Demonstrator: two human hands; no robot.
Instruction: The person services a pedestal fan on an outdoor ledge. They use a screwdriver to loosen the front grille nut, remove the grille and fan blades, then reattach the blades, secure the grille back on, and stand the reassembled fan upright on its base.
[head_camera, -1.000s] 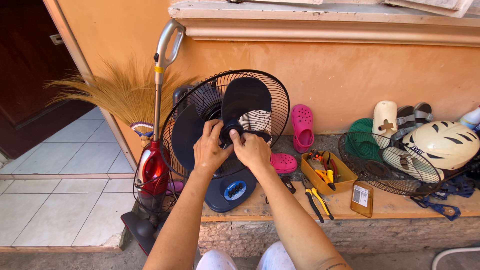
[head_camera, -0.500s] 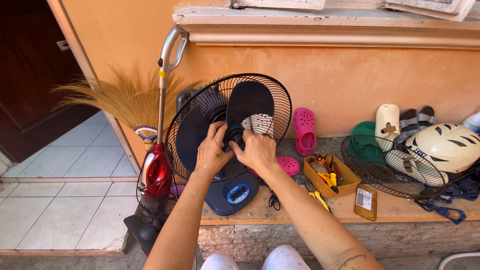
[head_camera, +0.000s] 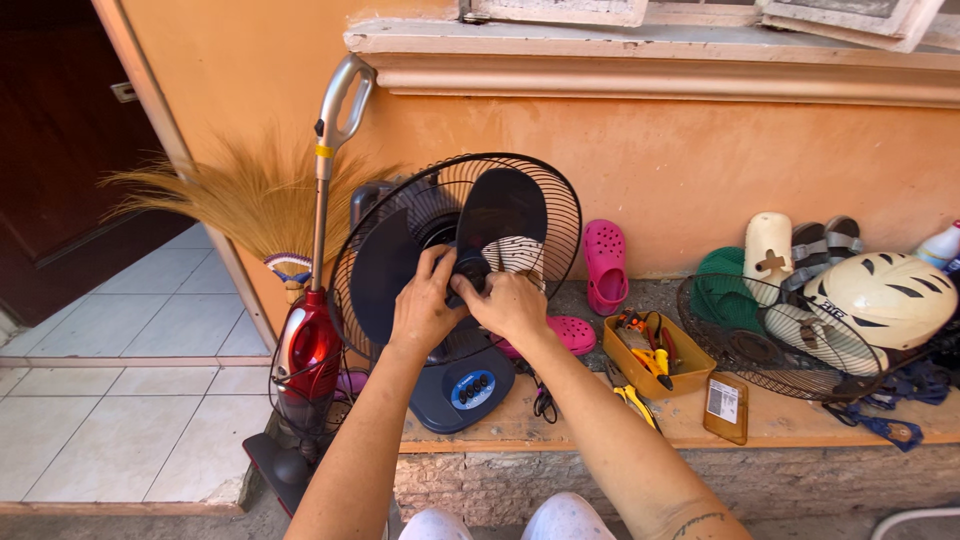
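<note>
At frame centre, on a tan ledge (head_camera: 790, 425) before an orange wall (head_camera: 700, 170), the left hand (head_camera: 425, 305) and right hand (head_camera: 510, 300) grip the round black hub (head_camera: 470, 270) of a dark plastic-bladed fan (head_camera: 455, 260), unchanged, with the view now nearer, a red vacuum (head_camera: 308, 350) at left.

My left hand (head_camera: 425, 310) and right hand (head_camera: 512, 302) pinch the black hub cap (head_camera: 470, 270) of the dark-bladed round wire-caged electric fan (head_camera: 395, 255), which stands on the orange counter (head_camera: 780, 420) beside a yellow tray of tools (head_camera: 680, 372).
</note>
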